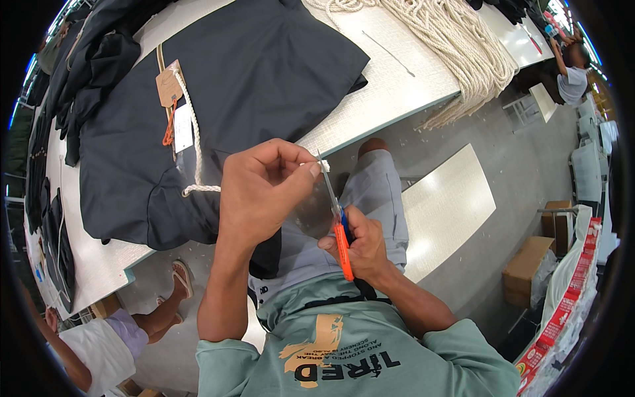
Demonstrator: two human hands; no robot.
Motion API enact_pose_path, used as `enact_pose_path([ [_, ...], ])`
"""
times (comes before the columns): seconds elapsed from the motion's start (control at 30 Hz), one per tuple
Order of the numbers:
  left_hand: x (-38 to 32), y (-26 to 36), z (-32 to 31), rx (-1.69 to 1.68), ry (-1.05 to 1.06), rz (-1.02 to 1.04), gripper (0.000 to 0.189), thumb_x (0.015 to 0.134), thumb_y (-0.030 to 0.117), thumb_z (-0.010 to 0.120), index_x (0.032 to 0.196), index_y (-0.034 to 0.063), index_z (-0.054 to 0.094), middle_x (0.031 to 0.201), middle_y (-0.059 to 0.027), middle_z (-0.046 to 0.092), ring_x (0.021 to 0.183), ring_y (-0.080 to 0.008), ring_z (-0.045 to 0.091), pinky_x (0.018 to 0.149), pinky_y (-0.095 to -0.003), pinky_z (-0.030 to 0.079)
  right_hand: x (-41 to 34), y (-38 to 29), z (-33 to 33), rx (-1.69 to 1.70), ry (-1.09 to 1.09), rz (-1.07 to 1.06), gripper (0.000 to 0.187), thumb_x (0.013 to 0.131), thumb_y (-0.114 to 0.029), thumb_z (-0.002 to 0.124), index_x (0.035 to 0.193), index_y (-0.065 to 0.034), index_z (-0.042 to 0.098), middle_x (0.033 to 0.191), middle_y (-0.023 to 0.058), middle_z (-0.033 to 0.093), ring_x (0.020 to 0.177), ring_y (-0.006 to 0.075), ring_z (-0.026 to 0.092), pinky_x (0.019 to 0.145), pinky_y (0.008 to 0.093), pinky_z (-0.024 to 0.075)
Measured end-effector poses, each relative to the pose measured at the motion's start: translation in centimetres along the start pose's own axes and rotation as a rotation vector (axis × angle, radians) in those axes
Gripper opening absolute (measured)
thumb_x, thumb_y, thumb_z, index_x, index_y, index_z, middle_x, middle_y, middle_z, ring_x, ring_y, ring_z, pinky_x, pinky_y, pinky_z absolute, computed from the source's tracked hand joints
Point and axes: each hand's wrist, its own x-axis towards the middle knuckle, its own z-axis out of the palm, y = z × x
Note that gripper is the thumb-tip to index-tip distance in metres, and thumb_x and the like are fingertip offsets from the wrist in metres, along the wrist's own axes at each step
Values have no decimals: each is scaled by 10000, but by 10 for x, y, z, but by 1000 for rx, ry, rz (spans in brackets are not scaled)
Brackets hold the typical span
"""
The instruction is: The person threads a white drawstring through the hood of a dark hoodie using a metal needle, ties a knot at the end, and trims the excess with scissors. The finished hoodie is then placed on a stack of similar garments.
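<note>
My left hand (268,188) pinches the end of a white braided cord (199,164) between thumb and fingertips. A short white tip shows past the fingers. Scissors (342,238) with orange and blue handles are in my right hand (367,243), their blades pointing up beside that tip. Whether the blades touch the cord I cannot tell. The cord runs from a metal-looking eyelet on a dark navy garment (258,74) spread over the table. A brown hang tag (170,84), a white tag (183,128) and an orange string (168,126) lie on the garment.
A bundle of cream cords (446,54) hangs over the table's (392,99) edge, near a thin metal rod (389,54). Dark garments (84,74) are heaped at left. A bench (446,208) is at my right, with cardboard boxes (528,270) beyond. Other people (99,347) are nearby.
</note>
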Motion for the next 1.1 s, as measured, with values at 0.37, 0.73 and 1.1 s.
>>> enact_pose_path([
  [0.37,-2,-1,0,60,-13,-2,108,878,75,751,891,-30,729,755,17,677,685,-17,583,622,-195,457,-6,4,3,20,18,-2,488,785,-379,925,867,-45,579,607,80,566,505,194,537,513,332,467],
  [0.73,0,2,-4,77,-29,-14,98,878,70,742,890,-27,731,746,6,687,686,-23,600,604,-197,450,-12,10,7,118,19,58,429,845,-330,887,883,-36,577,608,74,561,509,164,505,513,310,451],
  [1.1,4,5,-24,-102,-80,-89,239,963,135,736,1128,-38,737,844,-79,752,690,-82,668,632,-218,530,-4,25,3,166,-176,-10,477,929,-448,764,1079,-45,557,731,97,583,617,287,599,595,369,482],
])
